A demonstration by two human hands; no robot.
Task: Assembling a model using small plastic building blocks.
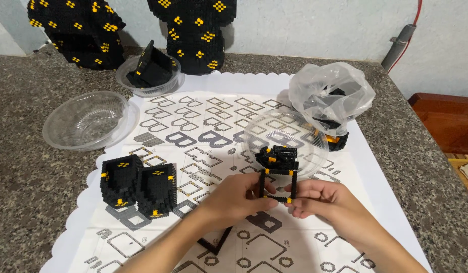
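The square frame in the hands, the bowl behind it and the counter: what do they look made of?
Square frame: small black plastic bricks, a few yellow, by its studded edges. Bowl: thin clear plastic, glossy, ribbed. Counter: speckled grey stone, probably granite, polished.

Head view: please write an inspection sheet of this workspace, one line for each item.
Surface: granite counter under a white mat and an instruction sheet.
Job's things: square black block frame with yellow bits, held upright.
Clutter: two built black blocks; empty clear bowl; bowl of loose bricks; plastic bag; tall black models behind.
Hands: left hand and right hand both pinch the frame.
Cables: red cable on the wall.
Surroundings: pale wall, wooden furniture at right.
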